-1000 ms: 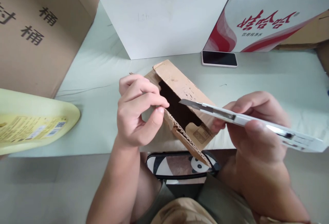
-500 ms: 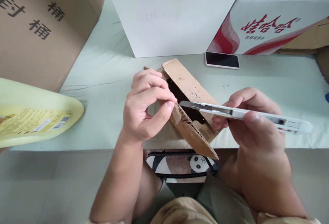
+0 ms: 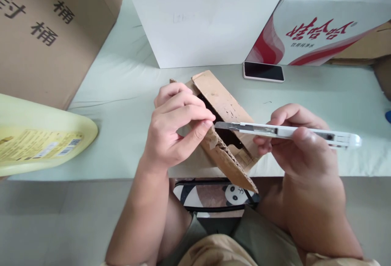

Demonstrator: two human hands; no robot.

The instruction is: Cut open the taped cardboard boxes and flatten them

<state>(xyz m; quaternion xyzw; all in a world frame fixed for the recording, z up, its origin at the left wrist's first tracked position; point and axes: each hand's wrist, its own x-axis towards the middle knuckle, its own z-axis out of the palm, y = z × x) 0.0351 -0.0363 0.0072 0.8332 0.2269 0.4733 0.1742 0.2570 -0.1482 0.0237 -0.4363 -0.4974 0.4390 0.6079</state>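
My right hand [image 3: 305, 148] grips a white utility knife [image 3: 284, 131], its blade out and pointing left. Thumb and index finger of my left hand [image 3: 177, 127] are pinched together at the blade's tip, above the torn edge of a cardboard box [image 3: 226, 91]. Whatever lies between those fingertips is too small or hidden to make out. The small brown box rests on the table under both hands, with a dark opening and a ragged, raised flap [image 3: 235, 168] on the near side.
A pale green cloth covers the table [image 3: 116, 127]. Behind stand a white box [image 3: 207, 21] and a red-and-white carton [image 3: 324, 25], with a phone [image 3: 264, 71] before them. To the left are a large brown carton [image 3: 55, 62] and a yellow bottle [image 3: 45, 135]. A panda-print bag [image 3: 214, 194] lies below the edge.
My left fingertips have shifted slightly right, still pinched by the blade. The knife's handle end has swung up a little and left. The box has barely moved.
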